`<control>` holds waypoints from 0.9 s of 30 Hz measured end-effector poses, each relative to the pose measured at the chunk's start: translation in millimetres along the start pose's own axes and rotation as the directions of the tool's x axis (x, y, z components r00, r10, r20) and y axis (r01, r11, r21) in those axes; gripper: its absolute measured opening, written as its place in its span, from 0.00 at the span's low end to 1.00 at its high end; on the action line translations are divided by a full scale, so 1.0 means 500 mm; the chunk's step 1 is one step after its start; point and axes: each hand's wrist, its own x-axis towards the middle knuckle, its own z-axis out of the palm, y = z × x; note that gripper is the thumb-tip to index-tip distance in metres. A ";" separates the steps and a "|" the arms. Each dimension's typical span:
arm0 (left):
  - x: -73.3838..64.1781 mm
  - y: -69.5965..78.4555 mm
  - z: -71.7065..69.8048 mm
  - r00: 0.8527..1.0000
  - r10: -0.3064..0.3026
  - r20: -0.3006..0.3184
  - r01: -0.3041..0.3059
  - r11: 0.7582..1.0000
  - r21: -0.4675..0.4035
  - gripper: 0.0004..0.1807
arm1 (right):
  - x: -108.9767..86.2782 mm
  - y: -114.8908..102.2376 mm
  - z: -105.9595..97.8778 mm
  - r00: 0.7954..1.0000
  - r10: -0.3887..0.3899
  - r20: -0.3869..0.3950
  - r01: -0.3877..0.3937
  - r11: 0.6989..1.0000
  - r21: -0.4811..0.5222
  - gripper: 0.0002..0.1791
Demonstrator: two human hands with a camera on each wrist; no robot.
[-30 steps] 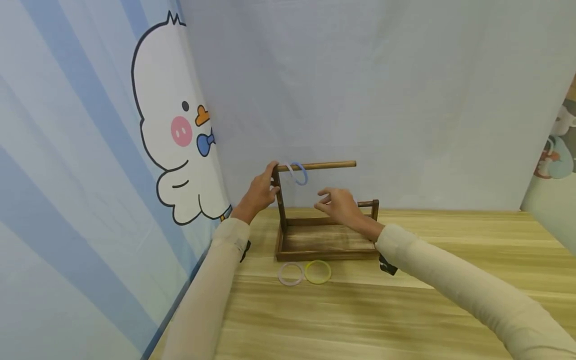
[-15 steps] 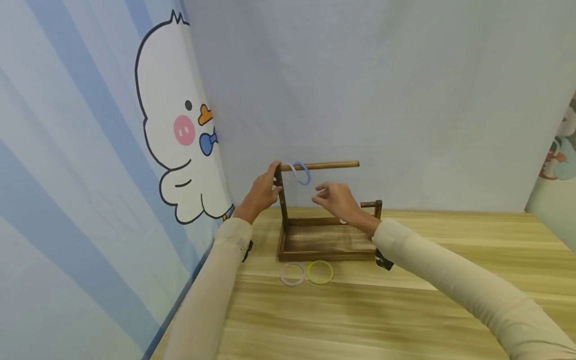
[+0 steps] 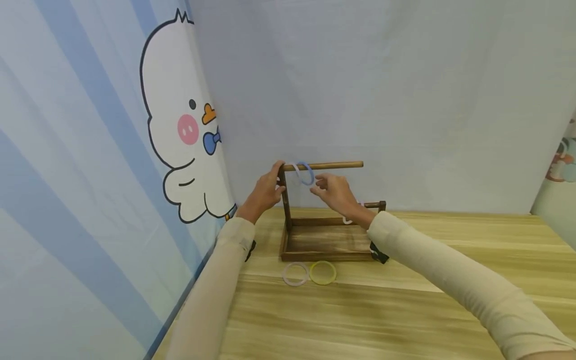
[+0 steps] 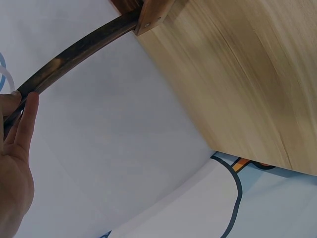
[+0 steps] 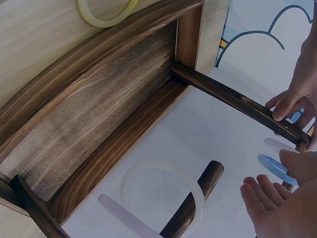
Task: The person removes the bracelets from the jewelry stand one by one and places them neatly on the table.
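My left hand [image 3: 263, 194] grips the dark wooden upright post [image 4: 79, 47] of a rack near its top, thumb and fingers on either side. On the rack's upper bar [image 3: 339, 165] hang a blue ring [image 5: 270, 165] and a pale ring [image 3: 295, 169], close to the post. My right hand [image 3: 337, 195] is just right of the blue ring, its fingers loosely bent and the fingertips close to the ring's edge. The right wrist view shows that hand's palm partly turned up, thumb overlapping the blue ring.
The rack's lower bar [image 5: 210, 178] carries a whitish ring [image 5: 199, 203] and a pale purple ring [image 5: 126, 215], partly behind my right arm in the head view. A pinkish ring [image 3: 295, 284] and a yellow ring [image 3: 323, 283] lie before the rack's tray [image 3: 328, 257]. Cloth walls stand behind and left.
My right hand has moved up and slightly left, closer to the blue ring. My left hand keeps its grip on the post. The head view has shifted slightly.
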 end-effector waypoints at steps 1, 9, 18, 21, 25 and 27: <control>0.000 0.000 0.000 1.000 0.001 0.001 -0.001 1.000 0.000 0.39 | 0.001 -0.002 0.001 1.000 0.006 -0.006 -0.006 1.000 0.003 0.26; 0.002 -0.002 0.001 1.000 0.005 0.002 -0.005 1.000 -0.007 0.39 | 0.018 -0.007 0.012 0.999 0.017 -0.046 -0.014 0.998 0.066 0.24; 0.004 0.000 0.006 1.000 0.000 0.014 0.000 1.000 -0.004 0.39 | 0.033 -0.006 0.029 0.994 0.071 -0.084 -0.063 0.993 0.095 0.20; 0.003 0.002 0.005 1.000 -0.009 0.018 0.009 1.000 -0.003 0.39 | 0.037 -0.005 0.034 0.992 0.080 -0.100 -0.067 0.990 0.121 0.19; 0.002 0.003 0.002 0.999 -0.025 0.023 0.025 1.000 0.004 0.39 | 0.042 -0.007 0.035 0.990 0.072 -0.122 -0.055 0.989 0.134 0.17; 0.001 0.003 0.000 0.999 -0.027 0.023 0.027 1.000 0.008 0.39 | 0.043 -0.008 0.035 0.990 0.066 -0.126 -0.050 0.990 0.130 0.16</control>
